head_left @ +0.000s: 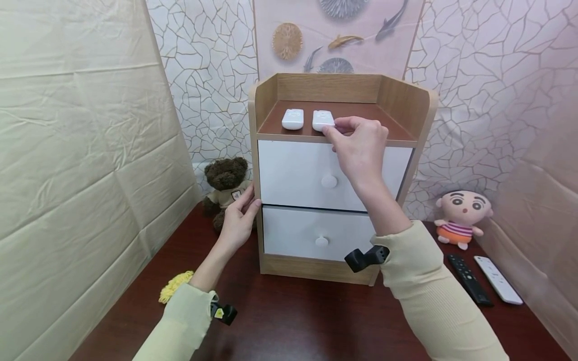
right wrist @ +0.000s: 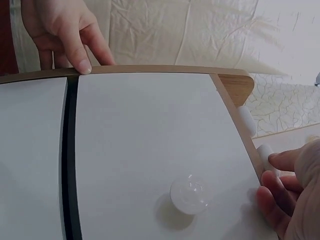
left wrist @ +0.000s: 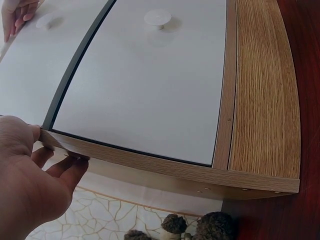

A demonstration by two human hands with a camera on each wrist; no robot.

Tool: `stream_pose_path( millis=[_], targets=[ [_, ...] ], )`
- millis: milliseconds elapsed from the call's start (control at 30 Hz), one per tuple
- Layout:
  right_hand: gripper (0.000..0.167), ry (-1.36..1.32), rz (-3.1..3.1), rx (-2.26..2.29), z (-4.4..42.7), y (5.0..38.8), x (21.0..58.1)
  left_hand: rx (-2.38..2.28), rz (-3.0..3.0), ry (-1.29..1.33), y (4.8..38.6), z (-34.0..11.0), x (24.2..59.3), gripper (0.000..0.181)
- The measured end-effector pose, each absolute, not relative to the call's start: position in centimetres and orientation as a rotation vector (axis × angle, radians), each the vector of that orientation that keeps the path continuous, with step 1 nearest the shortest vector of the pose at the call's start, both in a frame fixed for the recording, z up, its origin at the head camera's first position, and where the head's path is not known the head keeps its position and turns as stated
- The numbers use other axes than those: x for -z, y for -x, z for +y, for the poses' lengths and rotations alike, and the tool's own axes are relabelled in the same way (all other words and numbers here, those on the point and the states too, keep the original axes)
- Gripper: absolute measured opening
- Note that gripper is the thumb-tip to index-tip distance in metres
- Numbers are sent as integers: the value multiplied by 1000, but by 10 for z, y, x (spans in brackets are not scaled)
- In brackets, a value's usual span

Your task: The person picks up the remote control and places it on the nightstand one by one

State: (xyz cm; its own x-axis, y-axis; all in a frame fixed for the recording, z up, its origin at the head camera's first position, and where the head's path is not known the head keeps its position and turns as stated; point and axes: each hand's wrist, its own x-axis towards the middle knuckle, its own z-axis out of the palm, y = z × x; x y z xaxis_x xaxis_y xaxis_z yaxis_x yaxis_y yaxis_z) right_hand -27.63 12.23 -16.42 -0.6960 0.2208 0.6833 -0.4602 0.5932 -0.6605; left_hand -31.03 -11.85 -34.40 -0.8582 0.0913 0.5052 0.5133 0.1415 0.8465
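A two-drawer cabinet (head_left: 289, 268) with white drawer fronts and wood-look edges stands on the dark table. Two small white remote controls with buttons lie on its brown top shelf. The right hand (head_left: 363, 148) pinches the right one (head_left: 322, 119) between thumb and fingers at its near right corner; the other remote (head_left: 292, 119) lies just left of it. Against the cabinet's left side rests the left hand (head_left: 239, 220), its thumb on the front edge and its fingers along the outer side panel (left wrist: 130, 175). Both drawers appear closed, each with a round white knob (head_left: 329, 181).
A brown teddy bear (head_left: 226, 175) sits behind the left hand. Yellow yarn-like strands (head_left: 175, 286) lie by the left forearm. At the right are a plush doll (head_left: 463, 213), a black remote (head_left: 469, 281) and a long white remote (head_left: 498, 280). Fabric walls flank the table.
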Motion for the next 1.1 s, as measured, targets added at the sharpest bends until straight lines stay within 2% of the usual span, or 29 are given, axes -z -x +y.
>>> stream_pose_path(
  millis=[300, 600, 833, 1100],
  targets=[
    [35, -315, -2057, -1217, 143, 257, 174, 1765, -2102, 590, 311, -120, 345, 55],
    [38, -326, -2056, -1228, 193, 222, 199, 1756, -2098, 599, 311, -120, 345, 55],
    [46, -264, -2148, -1126, 252, 196, 240, 1760, -2106, 606, 309, -118, 347, 56],
    [53, -260, -2198, -1191, 326, 173, 310, 1775, -2094, 590, 310, -119, 348, 57]
  ],
)
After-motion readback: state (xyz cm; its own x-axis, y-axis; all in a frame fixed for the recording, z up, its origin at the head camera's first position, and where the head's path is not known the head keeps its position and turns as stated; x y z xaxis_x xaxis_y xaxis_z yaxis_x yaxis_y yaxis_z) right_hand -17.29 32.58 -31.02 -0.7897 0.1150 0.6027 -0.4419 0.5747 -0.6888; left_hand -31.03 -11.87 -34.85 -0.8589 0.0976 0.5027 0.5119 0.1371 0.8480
